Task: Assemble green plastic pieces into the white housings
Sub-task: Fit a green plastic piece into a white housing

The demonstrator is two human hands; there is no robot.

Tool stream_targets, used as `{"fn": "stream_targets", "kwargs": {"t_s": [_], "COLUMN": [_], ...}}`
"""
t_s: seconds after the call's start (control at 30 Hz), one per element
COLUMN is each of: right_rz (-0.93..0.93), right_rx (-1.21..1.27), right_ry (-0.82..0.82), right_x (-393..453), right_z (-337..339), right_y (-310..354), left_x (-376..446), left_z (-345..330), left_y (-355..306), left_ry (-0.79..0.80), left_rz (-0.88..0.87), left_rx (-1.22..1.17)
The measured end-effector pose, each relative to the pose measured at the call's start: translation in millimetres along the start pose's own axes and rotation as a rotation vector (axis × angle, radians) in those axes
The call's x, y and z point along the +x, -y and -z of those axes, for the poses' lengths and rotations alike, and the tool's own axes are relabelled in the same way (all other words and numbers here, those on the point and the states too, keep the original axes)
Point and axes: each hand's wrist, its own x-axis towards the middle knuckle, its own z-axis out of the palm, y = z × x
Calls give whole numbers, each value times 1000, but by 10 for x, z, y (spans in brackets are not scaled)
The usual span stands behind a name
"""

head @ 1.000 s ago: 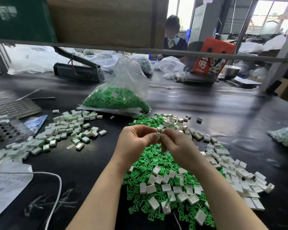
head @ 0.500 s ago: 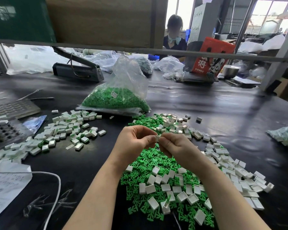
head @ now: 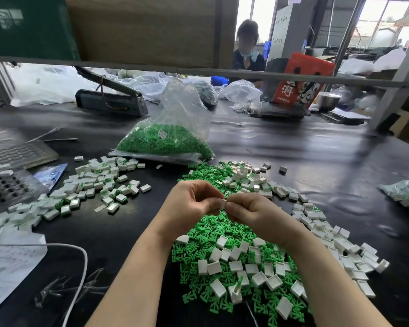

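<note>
Above a black worktable in a cluttered workshop, left hand and right hand pinch one white housing together, just past the green pieces.

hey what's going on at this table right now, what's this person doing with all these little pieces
A person is putting small parts together by hand. The left hand and right hand meet above the black table, pinching one white housing between the fingertips. Below them lies a heap of loose green pieces mixed with empty housings. A pile of finished housings sits to the left, and a bag of green pieces stands behind.
</note>
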Motion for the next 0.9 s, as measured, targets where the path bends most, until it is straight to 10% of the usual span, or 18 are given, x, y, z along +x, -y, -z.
{"fn": "stream_targets", "kwargs": {"t_s": [0.9], "right_rz": [-35], "right_rx": [-50], "right_ry": [45], "right_x": [-47], "right_z": [83], "right_y": [34], "left_x": [-7], "left_z": [-55], "left_y": [34], "left_ry": [25], "left_rz": [1], "left_rx": [78]}}
